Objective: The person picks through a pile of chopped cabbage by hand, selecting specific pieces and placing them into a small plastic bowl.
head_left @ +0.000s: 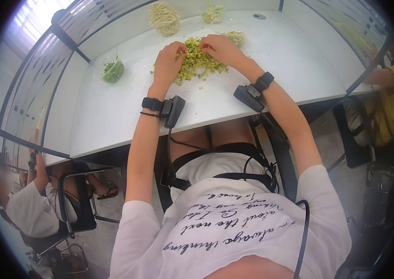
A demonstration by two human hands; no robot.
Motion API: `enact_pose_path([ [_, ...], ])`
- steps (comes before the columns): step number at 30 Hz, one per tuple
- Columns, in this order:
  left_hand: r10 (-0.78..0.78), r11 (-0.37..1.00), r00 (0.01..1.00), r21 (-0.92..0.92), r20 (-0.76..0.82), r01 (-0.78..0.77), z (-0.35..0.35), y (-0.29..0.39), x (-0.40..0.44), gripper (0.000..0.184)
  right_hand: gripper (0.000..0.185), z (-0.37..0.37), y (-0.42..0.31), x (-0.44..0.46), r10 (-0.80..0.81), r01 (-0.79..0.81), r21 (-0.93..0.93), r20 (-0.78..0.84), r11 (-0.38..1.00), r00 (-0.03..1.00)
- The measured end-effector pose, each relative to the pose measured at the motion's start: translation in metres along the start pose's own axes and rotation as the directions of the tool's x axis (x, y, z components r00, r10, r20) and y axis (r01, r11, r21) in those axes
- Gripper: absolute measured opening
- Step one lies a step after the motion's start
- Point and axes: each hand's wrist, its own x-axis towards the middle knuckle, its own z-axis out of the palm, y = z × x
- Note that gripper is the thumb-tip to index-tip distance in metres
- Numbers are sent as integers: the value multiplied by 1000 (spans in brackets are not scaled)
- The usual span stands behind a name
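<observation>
Beside the left flank of a loose heap of chopped yellow-green bits (pixel 197 58), the bare left hand (pixel 171 56) has its fingers bent inward and its thumb close to the fingertips. Across from it, at the heap's far right edge, the bare right hand (pixel 220 48) is curled in much the same way, its fingertips turned toward the left one. Each is only partly open — nearly a pinch — and I cannot tell whether either has hold of a piece, the tips being too small to make out.

The heap lies between the two hands and spreads out on their near side, toward the person: rightward from the left hand, leftward and nearer from the right. It shows no clear long axis, only a broader near end, and neither hand is plainly the closer, since both reach its border.

Just beyond the right hand, partly behind it, sits a clear container of pale-green pieces (pixel 236 38). Farther out past that hand is a small clear container of pale shreds (pixel 212 15); past the left hand, a clump of long, thin, cream-coloured strips (pixel 164 19). Well out to the left hand's left stands a clear, rounded container of fine bright-green cuttings (pixel 113 71) — all on the smooth white desk (pixel 294 60).
</observation>
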Motion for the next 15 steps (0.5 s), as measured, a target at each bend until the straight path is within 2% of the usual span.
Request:
enact_pose_path([
  [5,55,998,998,10,-15,-55,0,0,0,19,12,2,1,2,-120,126,60,-89,990,989],
  [9,75,997,997,-27,-2,-75,-3,7,0,22,17,-1,-12,3,29,-50,266,83,963,996],
  [12,85,995,996,-54,26,-83,-1,5,0,23,19,9,-9,1,40,-74,414,91,907,995],
  [15,74,995,996,-72,53,-70,-2,9,0,23,18,6,-6,4,102,-157,360,167,920,981],
])
